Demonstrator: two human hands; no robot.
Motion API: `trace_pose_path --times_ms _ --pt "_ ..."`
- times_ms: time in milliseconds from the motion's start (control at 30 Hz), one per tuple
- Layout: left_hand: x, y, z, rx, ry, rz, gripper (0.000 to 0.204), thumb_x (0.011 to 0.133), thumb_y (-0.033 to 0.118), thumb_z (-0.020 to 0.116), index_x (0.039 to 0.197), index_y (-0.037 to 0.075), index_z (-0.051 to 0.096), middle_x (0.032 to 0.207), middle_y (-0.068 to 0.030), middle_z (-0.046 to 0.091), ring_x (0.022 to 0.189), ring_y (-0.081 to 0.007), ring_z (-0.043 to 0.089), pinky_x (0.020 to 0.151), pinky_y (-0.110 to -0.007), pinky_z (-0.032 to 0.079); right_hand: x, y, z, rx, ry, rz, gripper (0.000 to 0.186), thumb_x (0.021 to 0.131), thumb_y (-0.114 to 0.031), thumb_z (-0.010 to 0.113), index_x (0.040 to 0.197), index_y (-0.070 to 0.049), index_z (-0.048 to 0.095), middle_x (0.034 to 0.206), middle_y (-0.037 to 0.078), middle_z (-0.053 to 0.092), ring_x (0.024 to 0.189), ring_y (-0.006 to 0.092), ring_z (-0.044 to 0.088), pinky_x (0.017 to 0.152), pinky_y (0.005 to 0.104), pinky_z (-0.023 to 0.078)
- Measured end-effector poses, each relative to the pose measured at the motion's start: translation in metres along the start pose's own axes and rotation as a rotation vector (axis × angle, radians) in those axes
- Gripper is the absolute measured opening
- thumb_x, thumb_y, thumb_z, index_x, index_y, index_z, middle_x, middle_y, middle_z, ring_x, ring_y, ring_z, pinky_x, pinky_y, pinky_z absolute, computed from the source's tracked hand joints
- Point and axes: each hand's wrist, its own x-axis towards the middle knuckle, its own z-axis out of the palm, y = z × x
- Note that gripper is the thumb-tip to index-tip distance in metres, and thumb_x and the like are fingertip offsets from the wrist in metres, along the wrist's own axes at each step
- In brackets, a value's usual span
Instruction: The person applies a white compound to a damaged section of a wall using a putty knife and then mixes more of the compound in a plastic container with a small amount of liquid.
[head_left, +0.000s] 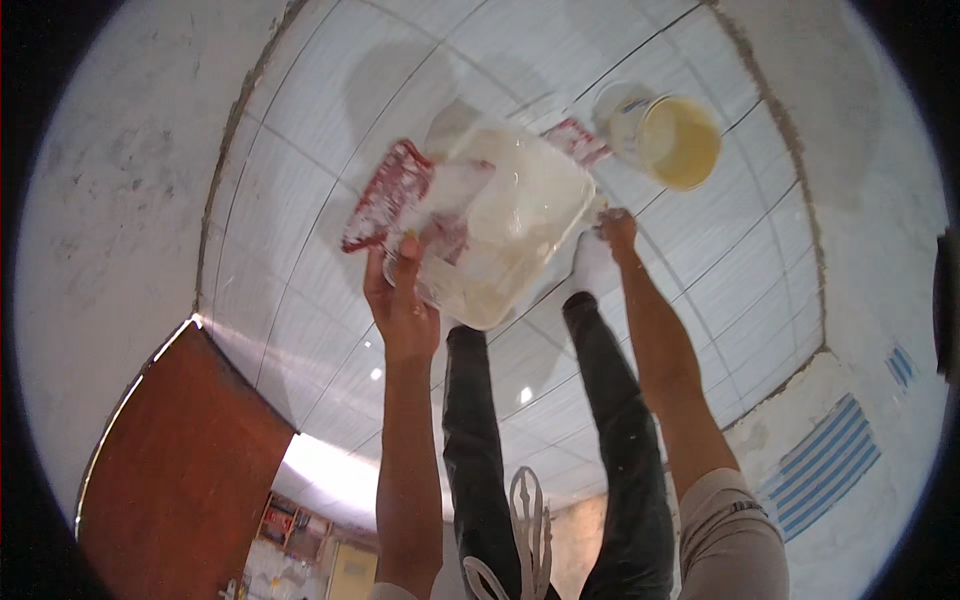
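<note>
Both hands are on a white, translucent rectangular plastic tub (pixel 515 190), held tilted in front of my legs. My left hand (pixel 405 310) is closed at its near left side, thumb uppermost. By those fingers is a flat red piece (pixel 392 195) smeared with white paste; whether the fingers grip it too, I cannot tell. My right hand (pixel 617 228) is closed at the tub's right edge. Beyond the tub lies another red, white-smeared piece (pixel 577 142), partly hidden. Pale smears coat the tub's inside.
A round bucket (pixel 680 142), yellowish inside, stands on the pale tiled floor (pixel 300 215) at the far right. Rough grey walls (pixel 120 150) flank the floor. A reddish-brown door panel (pixel 180 470) is at lower left, a blue-striped patch (pixel 825 465) at lower right.
</note>
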Motion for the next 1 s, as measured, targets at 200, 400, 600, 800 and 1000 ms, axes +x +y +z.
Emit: trace_pose_path --times_ms 200,400,600,800,1000 --pt "0.007 0.093 -0.083 0.137 0.131 0.082 0.053 0.091 0.022 0.062 0.134 0.005 0.037 0.125 -0.0132 0.055 0.113 -0.029 0.057 0.1 -0.046 0.047 -0.118 -0.051 0.098 -0.363 0.079 -0.148 0.04 0.081 -0.022 0.071 0.115 -0.006 0.057 0.102 0.017 0.064 0.093 0.0278 0.064 0.079 0.0382 0.052" --pt "0.0 0.148 -0.116 0.255 0.324 0.221 0.05 0.095 0.031 0.054 0.135 0.006 0.037 0.133 -0.0137 0.048 0.123 -0.0302 0.05 0.105 -0.047 0.043 -0.238 -0.157 0.11 0.148 -0.19 -0.415 0.028 0.084 0.004 0.058 0.111 -0.006 0.058 0.104 0.006 0.062 0.078 0.0117 0.059 0.063 0.0264 0.05" --pt "0.01 0.174 -0.123 0.252 0.213 0.25 0.049 0.094 0.029 0.056 0.133 0.004 0.038 0.13 -0.0148 0.049 0.125 -0.0289 0.048 0.107 -0.047 0.041 -0.27 -0.259 0.174 -0.041 -0.48 -0.586 0.045 0.082 -0.005 0.065 0.124 0.0 0.05 0.12 0.02 0.055 0.112 0.0334 0.056 0.085 0.0403 0.052" --pt "0.026 0.215 -0.129 0.193 0.253 0.286 0.047 0.09 0.021 0.065 0.126 0.004 0.041 0.12 -0.0131 0.056 0.111 -0.0263 0.057 0.099 -0.045 0.049 -0.265 -0.263 0.25 -0.599 -0.507 -0.535 0.061 0.077 -0.011 0.07 0.131 0.0 0.043 0.131 0.024 0.046 0.127 0.0393 0.04 0.104 0.0462 0.039" --pt "0.033 0.221 -0.134 0.145 0.19 0.304 0.033 0.093 0.012 0.059 0.123 0.004 0.048 0.12 -0.0137 0.058 0.108 -0.0256 0.059 0.097 -0.045 0.05 -0.255 -0.243 0.251 -0.486 -0.518 -0.47 0.071 0.065 -0.009 0.076 0.127 -0.002 0.042 0.129 0.026 0.046 0.118 0.0443 0.048 0.098 0.0458 0.044"
